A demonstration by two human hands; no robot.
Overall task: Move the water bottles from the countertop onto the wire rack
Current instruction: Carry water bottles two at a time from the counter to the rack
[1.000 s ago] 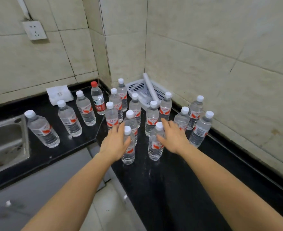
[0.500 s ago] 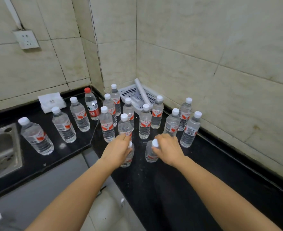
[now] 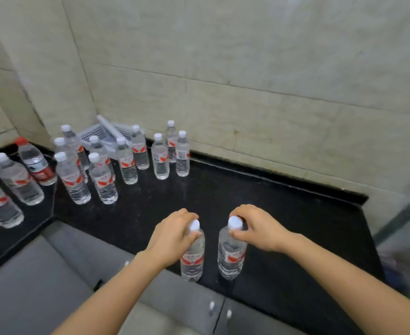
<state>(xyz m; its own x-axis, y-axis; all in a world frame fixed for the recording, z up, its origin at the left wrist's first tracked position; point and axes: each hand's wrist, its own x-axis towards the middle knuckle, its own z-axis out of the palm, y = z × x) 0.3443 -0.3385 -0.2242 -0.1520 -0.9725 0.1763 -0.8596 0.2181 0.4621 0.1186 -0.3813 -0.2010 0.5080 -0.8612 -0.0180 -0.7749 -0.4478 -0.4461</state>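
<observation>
Left hand [image 3: 172, 240]: fingers clamped on neck of clear plastic white-capped water bottle [image 3: 192, 259]. Right hand [image 3: 256, 229]: fingers clamped on second identical bottle [image 3: 231, 256]. Both bottles held upright near front edge of black stone countertop [image 3: 283, 226].

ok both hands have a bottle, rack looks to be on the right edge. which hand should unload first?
Right, probably. The right hand grips its bottle by the neck and is nearer the blurred frame at the right edge, likely the rack. The left hand, holding its own bottle, would have to cross over.
</observation>
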